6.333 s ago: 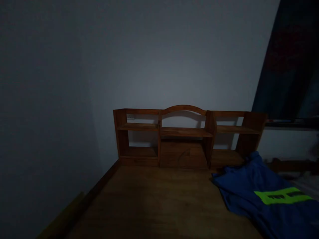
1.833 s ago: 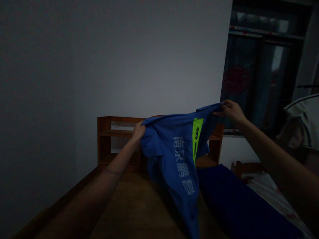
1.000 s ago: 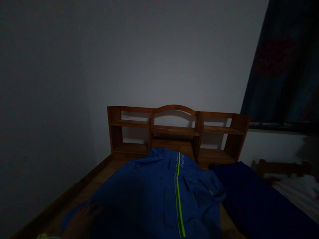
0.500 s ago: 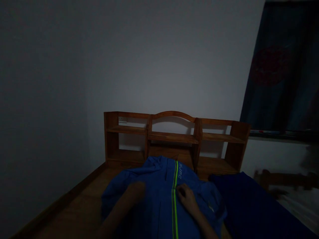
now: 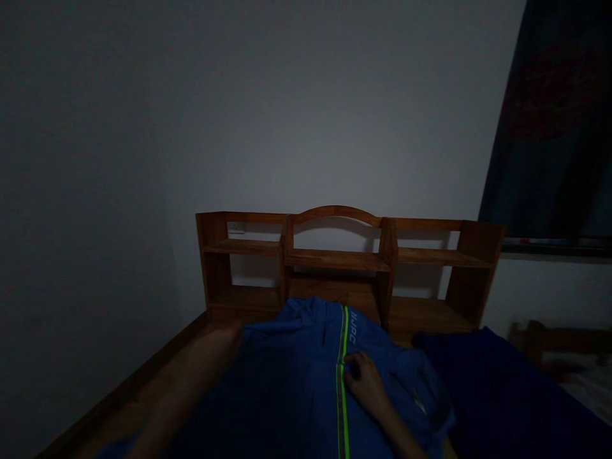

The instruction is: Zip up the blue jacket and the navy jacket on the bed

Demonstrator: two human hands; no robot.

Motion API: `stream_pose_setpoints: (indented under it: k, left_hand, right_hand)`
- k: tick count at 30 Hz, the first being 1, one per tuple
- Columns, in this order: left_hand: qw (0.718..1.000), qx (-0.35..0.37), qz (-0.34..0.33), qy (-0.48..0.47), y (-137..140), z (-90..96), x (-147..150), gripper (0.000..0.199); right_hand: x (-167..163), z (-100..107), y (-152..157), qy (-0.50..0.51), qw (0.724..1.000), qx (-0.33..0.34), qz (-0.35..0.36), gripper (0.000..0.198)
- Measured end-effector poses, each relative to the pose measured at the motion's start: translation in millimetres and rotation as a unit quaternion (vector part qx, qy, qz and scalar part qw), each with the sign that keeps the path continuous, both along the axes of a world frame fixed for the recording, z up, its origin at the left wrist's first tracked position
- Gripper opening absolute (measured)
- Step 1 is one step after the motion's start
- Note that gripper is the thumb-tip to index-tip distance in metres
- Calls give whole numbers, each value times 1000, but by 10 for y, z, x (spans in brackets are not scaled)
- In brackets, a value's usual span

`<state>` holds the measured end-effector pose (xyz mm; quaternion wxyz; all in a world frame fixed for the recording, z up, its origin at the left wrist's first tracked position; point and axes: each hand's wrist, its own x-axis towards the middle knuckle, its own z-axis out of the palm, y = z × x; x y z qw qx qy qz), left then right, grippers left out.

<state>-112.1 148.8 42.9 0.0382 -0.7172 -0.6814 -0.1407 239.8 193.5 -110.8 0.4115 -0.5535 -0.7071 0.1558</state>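
Note:
A blue jacket (image 5: 296, 376) lies spread out, with a yellow-green and grey stripe down it and pale letters near the top. My right hand (image 5: 366, 382) rests on it beside the stripe, fingers curled into a pinch at the stripe's edge on the jacket cloth. Over the jacket's left side is my left hand (image 5: 217, 344), smeared by motion. Its fingers cannot be made out, nor whether they hold cloth.
Behind the jacket stands a wooden headboard with shelves (image 5: 335, 260) against a pale wall (image 5: 306, 127). Dark blue folded cloth (image 5: 497, 389) lies to the right. A dark curtain (image 5: 554, 140) hangs at the upper right. The room is dim.
My left hand has moved left and a little up, away from the jacket's middle. My right hand stays by the stripe. The view has shifted slightly.

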Motion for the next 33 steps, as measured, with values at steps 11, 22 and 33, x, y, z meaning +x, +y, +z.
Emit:
stream_pose_setpoints:
  k: [11,22,33]
  left_hand:
    - [908,64,-261,-322,633,-1241,1873,15]
    - [875,-41,-301,-376,789,-1529,1837,17]
    - [855,-74,-334,-391,868,-1617,1761,22]
  right_hand:
    - [110,-44,18,18,999,-26,-26,24]
    - [192,27,108,133,980,-117,91,21]
    - [195,81,46,134,975,-121,126,22]
